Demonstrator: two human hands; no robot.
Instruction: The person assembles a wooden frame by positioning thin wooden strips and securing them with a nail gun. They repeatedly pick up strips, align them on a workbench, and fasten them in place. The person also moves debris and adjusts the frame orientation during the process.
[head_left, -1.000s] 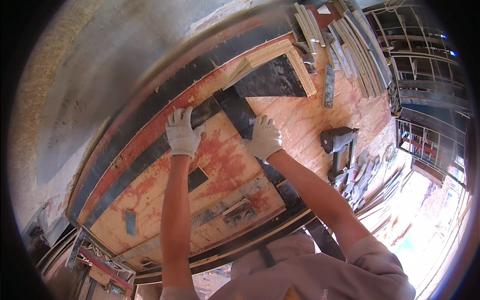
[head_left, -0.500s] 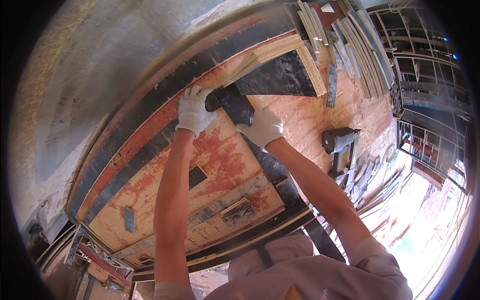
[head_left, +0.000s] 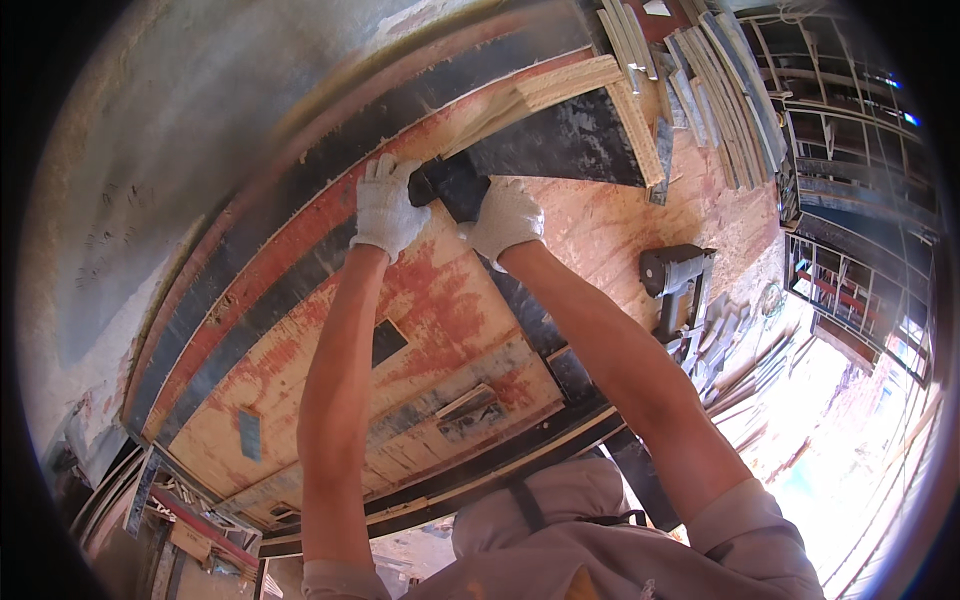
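My right hand, in a white work glove, is closed on the near right side of a short black board piece. Beside that piece's left end rests my left hand, gloved alike, its fingers stretched out and its inner side close to a smaller dark block. Whether the block and the piece are joined, I cannot tell. Just beyond both hands lies a stack of black-faced plywood panels, with pale raw edges showing.
The worktop is worn, red-stained wood. Long dark strips run along its left side. A dark power tool like a nail gun stands on the right. Wooden slats are piled at the far right. A small grey offcut lies near left.
My right hand has moved left, closer to my left hand, and the black board piece has shifted left with it. My left hand stays nearly in place.
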